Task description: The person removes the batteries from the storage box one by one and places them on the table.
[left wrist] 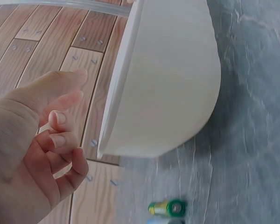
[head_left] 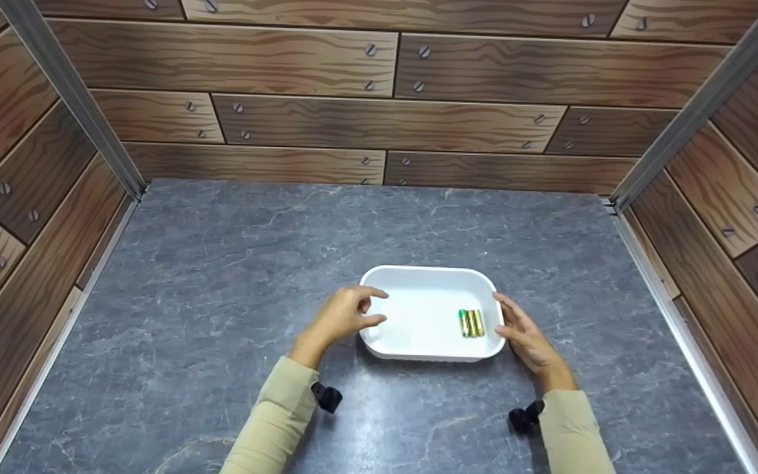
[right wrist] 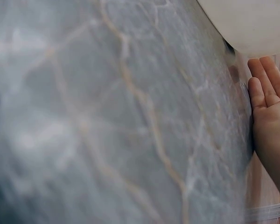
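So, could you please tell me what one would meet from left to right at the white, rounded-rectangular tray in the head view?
Bare left hand → gold-and-green cylindrical batteries → bare right hand.

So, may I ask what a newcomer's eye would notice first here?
Probably the white container, bright against the grey marbled tabletop, below the head view's middle. Next, the green-and-gold batteries lying inside its right end. Then the left hand at its left end and the right hand at its right.
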A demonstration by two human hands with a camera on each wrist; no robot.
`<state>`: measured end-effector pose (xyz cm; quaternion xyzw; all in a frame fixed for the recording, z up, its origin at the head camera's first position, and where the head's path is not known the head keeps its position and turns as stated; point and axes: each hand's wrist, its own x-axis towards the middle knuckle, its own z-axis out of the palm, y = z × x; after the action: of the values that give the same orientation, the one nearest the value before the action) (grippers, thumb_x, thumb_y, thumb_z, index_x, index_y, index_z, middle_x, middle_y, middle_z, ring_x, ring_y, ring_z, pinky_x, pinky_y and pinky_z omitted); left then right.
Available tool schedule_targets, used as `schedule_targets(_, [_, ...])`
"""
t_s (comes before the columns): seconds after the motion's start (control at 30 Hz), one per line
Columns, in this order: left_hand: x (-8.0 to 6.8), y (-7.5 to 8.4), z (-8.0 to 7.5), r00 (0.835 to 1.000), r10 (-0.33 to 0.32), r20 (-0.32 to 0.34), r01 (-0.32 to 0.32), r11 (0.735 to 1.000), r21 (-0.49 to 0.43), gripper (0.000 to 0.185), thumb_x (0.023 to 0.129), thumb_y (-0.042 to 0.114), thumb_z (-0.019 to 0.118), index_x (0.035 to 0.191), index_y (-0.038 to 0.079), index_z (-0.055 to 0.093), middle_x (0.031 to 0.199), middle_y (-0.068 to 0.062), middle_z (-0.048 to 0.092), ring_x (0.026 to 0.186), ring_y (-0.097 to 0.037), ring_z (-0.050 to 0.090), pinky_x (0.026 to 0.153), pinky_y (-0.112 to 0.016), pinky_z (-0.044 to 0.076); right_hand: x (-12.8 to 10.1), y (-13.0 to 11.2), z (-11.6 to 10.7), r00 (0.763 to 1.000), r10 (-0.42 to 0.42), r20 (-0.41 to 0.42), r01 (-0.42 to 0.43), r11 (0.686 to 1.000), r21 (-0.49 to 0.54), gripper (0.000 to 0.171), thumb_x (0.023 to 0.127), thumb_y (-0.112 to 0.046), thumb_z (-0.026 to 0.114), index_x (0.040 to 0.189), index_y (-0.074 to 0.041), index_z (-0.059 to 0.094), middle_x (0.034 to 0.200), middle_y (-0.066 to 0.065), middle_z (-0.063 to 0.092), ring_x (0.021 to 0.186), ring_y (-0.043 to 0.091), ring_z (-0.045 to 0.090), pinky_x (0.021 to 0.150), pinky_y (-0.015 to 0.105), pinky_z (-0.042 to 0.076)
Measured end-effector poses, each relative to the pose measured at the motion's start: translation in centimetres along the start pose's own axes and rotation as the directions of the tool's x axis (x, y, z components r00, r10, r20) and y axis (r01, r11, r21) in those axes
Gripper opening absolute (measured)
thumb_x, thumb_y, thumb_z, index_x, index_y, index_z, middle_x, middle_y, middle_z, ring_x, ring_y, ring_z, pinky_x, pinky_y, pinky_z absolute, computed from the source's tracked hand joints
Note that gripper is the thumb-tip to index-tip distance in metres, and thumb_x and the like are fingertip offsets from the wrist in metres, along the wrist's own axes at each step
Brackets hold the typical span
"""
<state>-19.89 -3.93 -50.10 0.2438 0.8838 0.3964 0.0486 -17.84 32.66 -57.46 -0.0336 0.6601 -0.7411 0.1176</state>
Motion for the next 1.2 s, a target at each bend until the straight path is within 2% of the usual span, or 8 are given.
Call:
schedule_targets(0.3, [0.6,0.9,1.0,0.999,0.034,0.009,-0.035,0.999,0.034,0.035,0.084,0.021,0.074,0.116,0.008,0.069,0.068,0.000,0.048,0.061,-0.005,0.036,0.060,-0.018,0.031,0.0,0.0,0.1,1.000,0.003,-0.016,-0.003,1.000,0.007,0.067,0.089,0.008,0.054,0.149,-0.001,0.027,0.130,-0.020,0.054,0.121,-0.009,0.049,0.099,0.010,0.037])
schedule_targets(0.63, [1.5,1.9,2.0,0.998,0.030,0.057,-0.032,0.999,0.026,0.036,0.085,0.022,0.073,0.117,0.009,0.068,0.069,0.003,0.047,0.061,-0.004,0.036,0.060,-0.018,0.030,0.0,0.4,-0.2,0.998,-0.053,0.036,0.052,0.998,0.037,0.062,0.090,0.006,0.054,0.146,-0.008,0.035,0.133,-0.018,0.054,0.124,-0.006,0.049,0.100,0.011,0.038])
schedule_targets(0.93, [2.5,2.5,3.5,0.995,0.072,0.064,-0.072,0.997,0.005,0.035,0.084,0.020,0.074,0.115,0.006,0.069,0.067,0.005,0.044,0.061,-0.004,0.034,0.061,-0.017,0.030,0.0,0.3,-0.1,0.999,-0.042,0.029,0.042,0.999,0.015,0.066,0.090,0.007,0.052,0.149,0.000,0.025,0.133,-0.018,0.053,0.124,-0.007,0.048,0.100,0.010,0.037])
schedule_targets(1.2, [3.2,3.1,5.0,0.993,0.059,0.105,-0.061,0.998,0.014,0.035,0.085,0.021,0.073,0.117,0.008,0.068,0.067,0.001,0.048,0.060,-0.004,0.034,0.062,-0.018,0.029,0.1,0.2,0.0,1.000,-0.016,0.008,0.016,1.000,0.002,0.067,0.091,0.005,0.052,0.151,0.001,0.021,0.131,-0.021,0.053,0.122,-0.008,0.048,0.099,0.010,0.036])
